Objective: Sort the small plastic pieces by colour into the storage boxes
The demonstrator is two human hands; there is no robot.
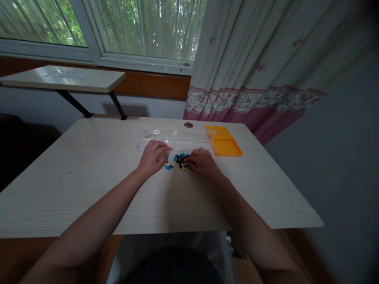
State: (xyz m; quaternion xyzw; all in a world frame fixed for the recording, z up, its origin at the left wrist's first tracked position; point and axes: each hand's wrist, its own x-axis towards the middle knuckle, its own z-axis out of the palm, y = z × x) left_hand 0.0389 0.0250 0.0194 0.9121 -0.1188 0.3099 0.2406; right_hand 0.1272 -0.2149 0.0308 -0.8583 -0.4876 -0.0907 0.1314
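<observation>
A small heap of toy building bricks (pixel 181 159) in blue, black, brown and yellow lies on the table in front of me. My right hand (pixel 204 161) is at the right side of this heap, its fingers bent together down onto the pieces; what is between the fingertips is too small to make out. To the left, my left hand (pixel 152 158) curves beside a few loose blue and brown bricks (pixel 169 167), with thumb and forefinger apart and nothing visible between them. Just beyond both hands sits a clear plastic compartment box (pixel 183 145), partly covered by the left hand.
A yellow-orange tray (pixel 227 146) lies at the box's right end. Behind the box is a dark round spot (pixel 188 125) near the table's back edge. A raised shelf (pixel 97 81) on black legs stands back left. The curtain (pixel 225 90) hangs behind the pale table (pixel 97 173).
</observation>
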